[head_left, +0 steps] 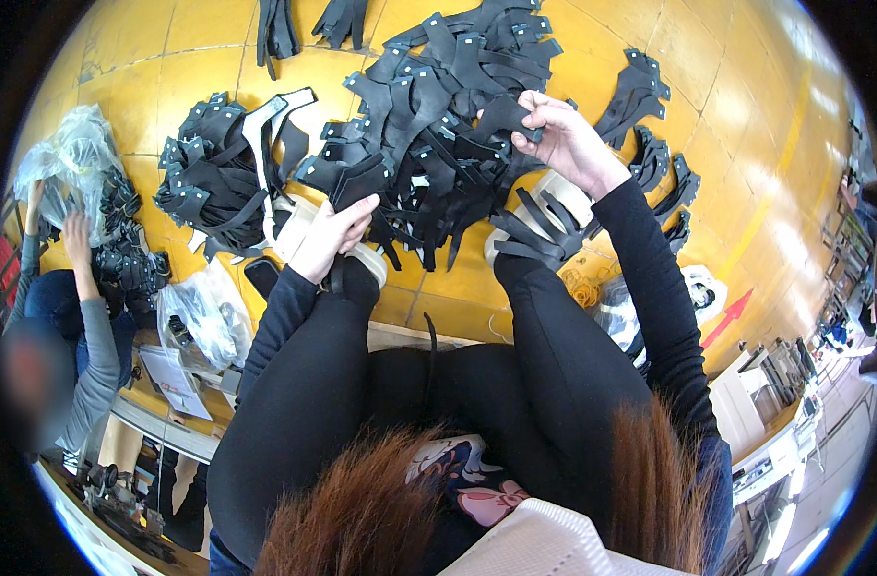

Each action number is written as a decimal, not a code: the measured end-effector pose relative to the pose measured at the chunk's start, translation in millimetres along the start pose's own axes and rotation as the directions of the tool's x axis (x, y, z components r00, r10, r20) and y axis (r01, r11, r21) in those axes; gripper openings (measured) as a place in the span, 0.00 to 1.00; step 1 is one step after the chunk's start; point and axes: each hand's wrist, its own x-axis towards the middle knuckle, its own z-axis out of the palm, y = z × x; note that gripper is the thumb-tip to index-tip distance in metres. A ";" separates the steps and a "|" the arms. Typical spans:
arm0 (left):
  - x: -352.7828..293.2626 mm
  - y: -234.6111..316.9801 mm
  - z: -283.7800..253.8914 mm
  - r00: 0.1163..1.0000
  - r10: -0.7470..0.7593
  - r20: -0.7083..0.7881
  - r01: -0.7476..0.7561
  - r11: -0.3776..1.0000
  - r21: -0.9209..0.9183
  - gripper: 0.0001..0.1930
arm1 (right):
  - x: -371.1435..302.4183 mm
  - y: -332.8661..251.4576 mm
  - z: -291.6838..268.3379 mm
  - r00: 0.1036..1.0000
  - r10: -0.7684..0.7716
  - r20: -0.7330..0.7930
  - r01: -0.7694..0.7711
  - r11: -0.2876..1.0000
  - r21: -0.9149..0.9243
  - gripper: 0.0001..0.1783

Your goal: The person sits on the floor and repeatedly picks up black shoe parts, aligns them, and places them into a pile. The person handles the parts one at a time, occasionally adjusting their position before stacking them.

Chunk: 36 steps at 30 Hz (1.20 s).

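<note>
A big heap of black cut pieces (424, 91), flat and strap-like with small pale labels, lies on the floor beyond my feet. At the heap's right side my right hand (565, 144) pinches one black cut piece (504, 117) between thumb and fingers, raised over the others. My left hand (335, 235), at the near left edge of the heap, is closed on a few stacked black cut pieces (362, 180). Its fingertips are partly hidden under them.
Left of the heap lies another pile of black pieces (213, 182) with a white-edged strip (258, 130). Small bundles (635, 96) lie on the right. A phone (263, 276) rests by my left foot. Another person (88, 317) handles a clear plastic bag (72, 158) at far left.
</note>
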 end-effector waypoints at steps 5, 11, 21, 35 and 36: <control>1.2 -0.3 1.1 1.000 0.013 0.007 -0.013 1.000 0.011 0.17 | 0.0 2.4 -0.7 0.993 0.102 0.065 -0.109 0.987 0.116 0.05; 1.8 -1.9 -0.7 1.000 -0.002 0.021 0.003 1.000 -0.020 0.14 | 2.8 4.5 -5.2 0.999 0.046 -0.007 -0.046 0.998 0.050 0.12; 4.2 -3.5 -0.7 1.000 0.001 0.027 0.000 0.999 -0.039 0.11 | 6.5 8.8 -2.5 1.000 0.005 -0.029 -0.005 1.000 -0.016 0.15; -7.6 14.1 1.7 0.936 0.349 -0.039 -0.347 0.937 0.043 0.11 | -19.4 -43.1 31.0 0.976 -0.212 0.040 0.213 0.976 -0.036 0.14; -10.2 17.2 6.1 0.912 0.406 -0.065 -0.408 0.912 -0.034 0.14 | -20.4 -35.9 41.1 0.984 -0.168 0.059 0.170 0.985 -0.039 0.15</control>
